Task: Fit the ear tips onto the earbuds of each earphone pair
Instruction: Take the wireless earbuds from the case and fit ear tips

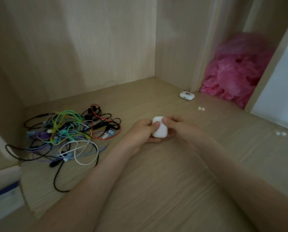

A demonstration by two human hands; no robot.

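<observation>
**Earbud job: early stage, white case in hand**

- Landmark: white case [159,129], held above the wooden shelf [156,173], approx. centre.
- Left hand [140,131]: wrapped round case's left side, thumb on top, fingers underneath.
- Right hand [176,127]: pinching case's upper right corner, thumb on lid end. Lid looks closed; no earbuds visible.
- Left of case: pile of wired earphones [69,136], tangled, many colours. Tips on or off: too small/blurred to tell.
- Far right of case, behind: second case [187,95], lying near the back corner post.
- Right of case, between it and second case: pair of small white bits [201,108], prob. ear tips. Another pair [280,133] further right, near shelf edge.
- Behind second case: pink plastic bag [237,71].
- Progress, est.: nothing visibly fitted yet; loose tips lie unused. Opening the case looks like the current step.
- Room: bare shelf in front of and right of case. Walls close at back and left; cable pile crowds left.
</observation>
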